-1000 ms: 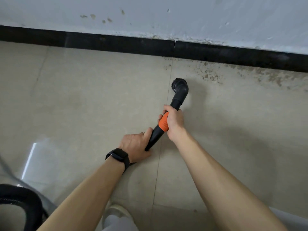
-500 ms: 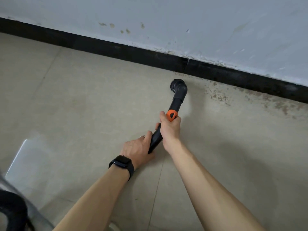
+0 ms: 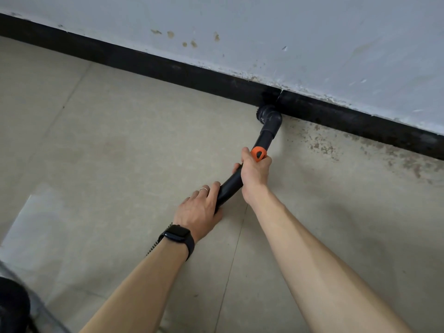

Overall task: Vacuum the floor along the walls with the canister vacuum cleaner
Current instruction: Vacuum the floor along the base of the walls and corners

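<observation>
A black vacuum wand [image 3: 231, 185] with an orange collar [image 3: 259, 153] runs up from the lower middle toward the wall. Its round brush head [image 3: 266, 115] sits on the beige tiled floor [image 3: 120, 152], touching the black skirting board [image 3: 168, 68] at a joint in the board. My right hand [image 3: 254, 174] grips the wand just below the orange collar. My left hand [image 3: 201, 207], with a ring and a black watch on the wrist, holds the wand lower down. The hose behind my hands is hidden.
Brown dirt specks [image 3: 322, 145] lie on the floor along the skirting, right of the brush head. The white wall [image 3: 288, 32] above is scuffed and stained. A dark rounded part, perhaps the vacuum body [image 3: 12, 306], shows at the bottom left corner.
The brush head has slid forward across the tile from open floor until it meets the skirting board. Both hands moved forward with the wand, keeping their grip.
</observation>
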The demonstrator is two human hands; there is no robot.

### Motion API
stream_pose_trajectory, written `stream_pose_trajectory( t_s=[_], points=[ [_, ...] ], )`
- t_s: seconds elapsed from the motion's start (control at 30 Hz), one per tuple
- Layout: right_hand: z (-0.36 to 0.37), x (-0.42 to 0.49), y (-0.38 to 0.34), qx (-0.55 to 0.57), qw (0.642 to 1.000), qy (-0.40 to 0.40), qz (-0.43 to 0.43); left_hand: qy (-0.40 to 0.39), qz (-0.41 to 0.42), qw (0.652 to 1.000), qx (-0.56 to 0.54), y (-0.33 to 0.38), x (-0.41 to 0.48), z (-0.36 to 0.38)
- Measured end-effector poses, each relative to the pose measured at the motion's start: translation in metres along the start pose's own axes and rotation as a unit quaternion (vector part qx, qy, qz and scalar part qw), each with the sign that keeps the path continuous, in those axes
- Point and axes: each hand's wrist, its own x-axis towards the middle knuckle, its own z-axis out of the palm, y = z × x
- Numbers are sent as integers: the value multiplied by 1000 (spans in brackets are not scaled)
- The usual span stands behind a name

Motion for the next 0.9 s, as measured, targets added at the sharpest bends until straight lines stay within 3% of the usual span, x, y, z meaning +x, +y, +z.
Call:
stream_pose_trajectory(
  t_s=[0.4,0.7,0.9],
  points=[
    [42,-3,7,30,998,-39,34,4,-64,998,-15,-32,2,-18],
    [77,-2,16,63,993,-73,72,35,-46,998,21,-77,10,-27],
    [102,-11,13,11,988,-130,86,50,-80,995,14,-96,3,-33]
  ],
)
